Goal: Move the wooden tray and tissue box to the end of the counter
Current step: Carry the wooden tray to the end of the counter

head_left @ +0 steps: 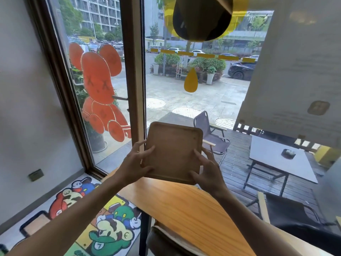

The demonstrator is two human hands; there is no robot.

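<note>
A square wooden tray (173, 150) with rounded corners and a raised rim is held up in the air, tilted toward me, above the far end of the orange wooden counter (184, 207). My left hand (137, 164) grips its left edge, and my right hand (207, 171) grips its lower right corner. No tissue box is in view.
The counter runs along a large window (184, 89) and ends by the brown window frame (134, 71). A stool seat (166, 241) sits under the counter's near side. A cartoon rug (96, 218) covers the floor at left. Outside stand a folding chair (210, 133) and a grey table (276, 159).
</note>
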